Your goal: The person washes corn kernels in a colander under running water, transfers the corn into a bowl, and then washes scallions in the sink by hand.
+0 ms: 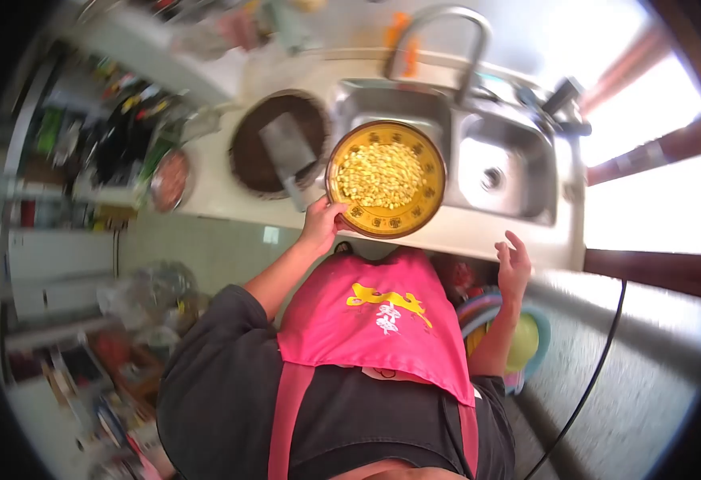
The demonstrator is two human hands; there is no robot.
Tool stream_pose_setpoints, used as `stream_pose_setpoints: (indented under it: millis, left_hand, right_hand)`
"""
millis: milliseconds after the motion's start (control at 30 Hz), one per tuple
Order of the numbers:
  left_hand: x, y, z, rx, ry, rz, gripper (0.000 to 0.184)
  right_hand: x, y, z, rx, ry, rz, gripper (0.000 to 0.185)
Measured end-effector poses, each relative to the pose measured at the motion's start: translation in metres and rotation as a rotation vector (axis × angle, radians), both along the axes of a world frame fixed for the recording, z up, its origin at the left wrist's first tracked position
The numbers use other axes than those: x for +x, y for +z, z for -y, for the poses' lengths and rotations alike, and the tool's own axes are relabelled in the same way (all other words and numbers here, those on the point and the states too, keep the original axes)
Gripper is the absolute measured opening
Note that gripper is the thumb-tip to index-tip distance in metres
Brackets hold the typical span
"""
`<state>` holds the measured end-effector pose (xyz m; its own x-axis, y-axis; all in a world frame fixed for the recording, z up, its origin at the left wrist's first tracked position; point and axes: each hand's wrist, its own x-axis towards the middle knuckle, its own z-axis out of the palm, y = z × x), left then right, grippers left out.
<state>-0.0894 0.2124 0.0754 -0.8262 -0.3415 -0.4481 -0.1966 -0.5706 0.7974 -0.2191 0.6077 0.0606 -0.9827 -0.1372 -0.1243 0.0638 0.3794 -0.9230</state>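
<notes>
head view: the patterned yellow bowl [434, 178] was a little right of the centre of the frame, in front of the left basin [366, 102] of the sink and the near edge of the bench [478, 225]; whether any of its underside touched the bench could not be told. the left grip [319, 227] had closed on the bowl at its lower left rim, thumb at the edge, the other fingers mostly hidden beneath. the right grip [514, 265], right of the bowl and well apart from it, hung in the air with loosely bent, spread fingers and nothing visible in it. the bowl looked stiff and glazed, likely ceramic, so it would probably be fairly heavy, slick if wet and apt to chip against the sink's metal. its load of pale yellow kernels [382, 171], loose and small, would likely slide toward any low side, so a level carry seemed wise. one-sided support probably put strain on the left wrist; the bare right rim looked the best place for a second hold, with fingers under the wall. just to the left, the cleaver [286, 144] on the round board [245, 154] called for care around the knuckles.
</notes>
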Motion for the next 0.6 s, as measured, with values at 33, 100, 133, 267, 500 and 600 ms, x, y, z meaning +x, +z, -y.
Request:
stream_pose_setpoints:
  millis: [33, 100, 133, 267, 500, 600]
  left_hand:
    - [0.020, -0.001, 0.010, -0.031, 0.198, 0.046, 0.027]
    - [0.061, 0.012, 0.045, -0.133, 0.285, 0.003, 0.027]
    - [0.081, 0.016, 0.057, -0.172, 0.313, -0.010, 0.028]
    - [0.163, 0.019, 0.129, -0.223, 0.646, -0.026, 0.024]
    - [0.272, -0.036, 0.271, -0.212, 0.768, 0.083, 0.025]
    - [0.311, -0.068, 0.323, -0.126, 0.681, 0.102, 0.028]
  right_hand:
    - [-0.009, -0.006, 0.020, 0.006, 0.044, -0.054, 0.033]
    - [-0.023, -0.011, 0.064, 0.073, 0.163, -0.099, 0.034]
    - [-0.025, -0.008, 0.088, 0.128, 0.268, -0.049, 0.037]
    - [0.002, 0.007, 0.215, -0.013, 0.592, -0.091, 0.034]
    - [0.117, -0.023, 0.460, 0.013, 1.119, -0.533, 0.045]
    - [0.150, -0.041, 0.542, 0.237, 1.105, -0.734, 0.044]
